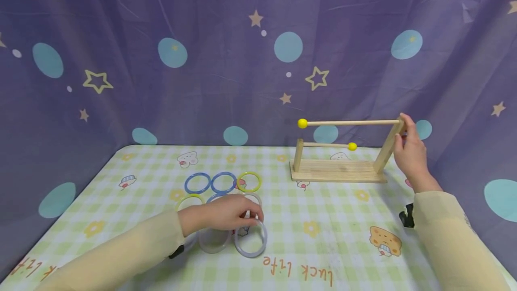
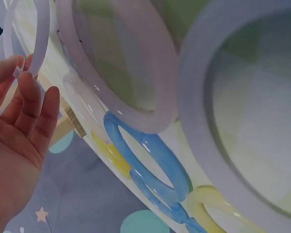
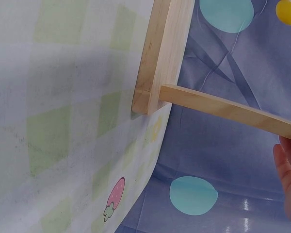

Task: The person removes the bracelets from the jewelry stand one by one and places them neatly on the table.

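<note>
My left hand [image 1: 230,212] pinches the edge of a pale lilac ring [image 1: 251,255], the nearest ring on the right of a group. In the left wrist view that ring [image 2: 43,29] stands tilted between thumb and fingers. A wooden stand [image 1: 338,174] is at the back right, with a short post, a tall post and two thin rods ending in yellow balls [image 1: 302,123]. At the top of the tall post [image 1: 389,145], my right hand [image 1: 412,156] grips the wood from the right side. The right wrist view catches only its fingertips [image 3: 282,160] against the post.
Beyond the left hand lie blue rings [image 1: 187,183] and a yellow ring [image 1: 249,191]. A yellow-green ring [image 1: 190,196] and a pale pink ring [image 1: 214,251] are partly covered by the left hand and arm. A checked cloth [image 1: 323,255] covers the table; a purple curtain [image 1: 226,57] hangs behind.
</note>
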{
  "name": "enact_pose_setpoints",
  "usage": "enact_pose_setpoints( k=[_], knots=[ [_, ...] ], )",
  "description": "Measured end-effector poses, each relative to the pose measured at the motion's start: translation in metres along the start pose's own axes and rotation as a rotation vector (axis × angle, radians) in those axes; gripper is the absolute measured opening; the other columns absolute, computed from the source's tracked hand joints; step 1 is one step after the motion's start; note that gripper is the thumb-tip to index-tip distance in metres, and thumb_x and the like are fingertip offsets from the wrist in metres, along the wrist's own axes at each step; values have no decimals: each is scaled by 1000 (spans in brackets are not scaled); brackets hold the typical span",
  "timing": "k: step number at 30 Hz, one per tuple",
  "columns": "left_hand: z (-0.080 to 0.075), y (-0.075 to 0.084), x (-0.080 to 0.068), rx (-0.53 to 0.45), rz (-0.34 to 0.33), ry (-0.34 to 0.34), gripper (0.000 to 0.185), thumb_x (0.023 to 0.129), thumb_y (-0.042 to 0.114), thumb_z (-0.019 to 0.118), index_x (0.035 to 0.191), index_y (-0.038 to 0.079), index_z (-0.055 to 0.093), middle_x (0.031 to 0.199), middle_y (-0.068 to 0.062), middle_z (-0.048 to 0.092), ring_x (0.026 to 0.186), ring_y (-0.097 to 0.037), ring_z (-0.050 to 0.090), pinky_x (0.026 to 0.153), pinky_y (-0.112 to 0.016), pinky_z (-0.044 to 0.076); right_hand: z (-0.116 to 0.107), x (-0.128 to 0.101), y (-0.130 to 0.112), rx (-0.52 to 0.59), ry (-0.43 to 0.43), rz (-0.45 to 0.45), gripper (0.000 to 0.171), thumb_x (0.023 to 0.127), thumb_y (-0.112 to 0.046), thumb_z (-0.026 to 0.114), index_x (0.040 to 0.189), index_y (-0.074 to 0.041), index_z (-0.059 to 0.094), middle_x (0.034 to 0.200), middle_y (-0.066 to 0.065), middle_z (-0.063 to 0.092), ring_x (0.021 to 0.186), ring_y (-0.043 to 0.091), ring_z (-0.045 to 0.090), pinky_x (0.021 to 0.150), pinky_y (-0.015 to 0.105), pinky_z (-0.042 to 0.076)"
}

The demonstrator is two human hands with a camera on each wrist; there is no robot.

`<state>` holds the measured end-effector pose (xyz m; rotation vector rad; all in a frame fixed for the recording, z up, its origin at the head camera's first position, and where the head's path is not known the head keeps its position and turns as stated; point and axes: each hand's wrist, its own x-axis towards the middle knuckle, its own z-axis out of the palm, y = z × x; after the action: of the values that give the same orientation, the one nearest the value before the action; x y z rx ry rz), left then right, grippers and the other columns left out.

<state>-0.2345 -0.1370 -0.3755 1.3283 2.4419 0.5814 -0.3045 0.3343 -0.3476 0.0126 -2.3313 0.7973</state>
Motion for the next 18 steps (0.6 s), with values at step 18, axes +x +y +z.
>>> enact_pose_setpoints(
  k=[18],
  knots=[
    [12, -8, 16, 158, 18, -25, 5, 88, 22, 74, 89, 27, 73, 79, 19, 53, 68, 3, 49, 65, -16, 41, -1, 0, -1, -2, -1, 8, 55, 101, -5, 40, 152, -19, 25, 132, 32, 47, 105, 53, 52, 84, 67, 34]
  ],
)
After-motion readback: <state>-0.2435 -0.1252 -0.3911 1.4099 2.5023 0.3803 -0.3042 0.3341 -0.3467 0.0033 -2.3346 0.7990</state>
